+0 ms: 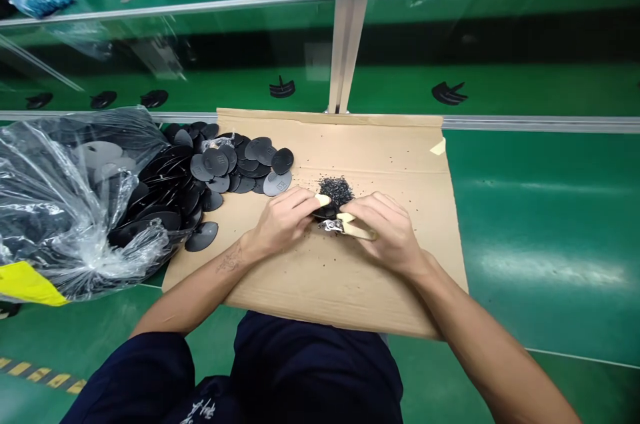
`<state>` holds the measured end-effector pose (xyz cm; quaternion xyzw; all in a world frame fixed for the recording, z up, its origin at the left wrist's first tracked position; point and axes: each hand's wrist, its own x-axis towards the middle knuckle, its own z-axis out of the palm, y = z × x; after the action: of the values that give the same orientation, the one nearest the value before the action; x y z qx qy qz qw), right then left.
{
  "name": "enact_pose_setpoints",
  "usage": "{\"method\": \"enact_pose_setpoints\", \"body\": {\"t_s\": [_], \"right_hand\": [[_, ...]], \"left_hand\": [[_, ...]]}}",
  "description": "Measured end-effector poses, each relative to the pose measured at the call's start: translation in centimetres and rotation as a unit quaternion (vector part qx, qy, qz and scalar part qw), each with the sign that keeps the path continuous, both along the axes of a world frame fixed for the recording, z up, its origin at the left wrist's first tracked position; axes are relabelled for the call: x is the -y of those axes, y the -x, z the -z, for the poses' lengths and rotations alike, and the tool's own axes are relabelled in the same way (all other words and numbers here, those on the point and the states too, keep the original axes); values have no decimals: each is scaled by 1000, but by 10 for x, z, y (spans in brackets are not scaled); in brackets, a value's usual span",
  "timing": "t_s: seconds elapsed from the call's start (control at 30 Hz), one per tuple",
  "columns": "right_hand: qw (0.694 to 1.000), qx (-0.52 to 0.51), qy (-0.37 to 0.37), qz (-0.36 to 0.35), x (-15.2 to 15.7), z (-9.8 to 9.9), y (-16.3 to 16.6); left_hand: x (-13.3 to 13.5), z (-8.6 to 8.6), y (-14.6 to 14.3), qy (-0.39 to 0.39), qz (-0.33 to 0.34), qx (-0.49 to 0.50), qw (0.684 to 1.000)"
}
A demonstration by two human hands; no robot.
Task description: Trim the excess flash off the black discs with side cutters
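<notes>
My left hand (284,223) is closed on the edge of a black plastic disc (326,213), mostly hidden by my fingers. A pale yellow cover sits on its thumb tip. In my right hand (391,229) is a pair of nippers (332,226) with cream handles, its metal head pointing left, right by the disc. Whether the jaws touch the disc I cannot tell. Just beyond my fingertips lies a small heap of black plastic clippings (337,189) on the cardboard sheet (310,294). Several loose black discs (245,161) are piled at the sheet's upper left.
A clear plastic bag (65,191) of black discs stands at the left, spilling onto the cardboard. Behind the sheet rises a metal post (349,31) beside transparent panels. Curved black parts (449,93) show in the green area behind them. The green tabletop (550,224) extends to the right.
</notes>
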<state>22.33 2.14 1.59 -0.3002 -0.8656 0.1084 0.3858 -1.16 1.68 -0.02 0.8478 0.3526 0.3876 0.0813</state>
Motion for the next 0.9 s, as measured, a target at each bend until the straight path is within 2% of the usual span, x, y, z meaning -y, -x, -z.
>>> {"method": "enact_pose_setpoints", "body": {"t_s": [0.1,0.17,0.27,0.33,0.57,0.9], "right_hand": [[1000,-27,7,11,-4,0,-4],[999,-10,8,50,-7,0,-7],[996,29,-5,90,-9,2,-8],[995,41,-15,86,-9,2,-8],[993,74,-19,91,-4,3,-4],[981,103,-98,132,-2,0,-7]], "left_hand": [[0,-1,3,90,-20,65,994],[-1,-2,3,174,-20,142,974],[0,-1,1,281,30,247,927],[1,-1,-1,316,62,283,904],[6,1,-5,322,73,298,896],[8,5,-8,303,73,301,901]]}}
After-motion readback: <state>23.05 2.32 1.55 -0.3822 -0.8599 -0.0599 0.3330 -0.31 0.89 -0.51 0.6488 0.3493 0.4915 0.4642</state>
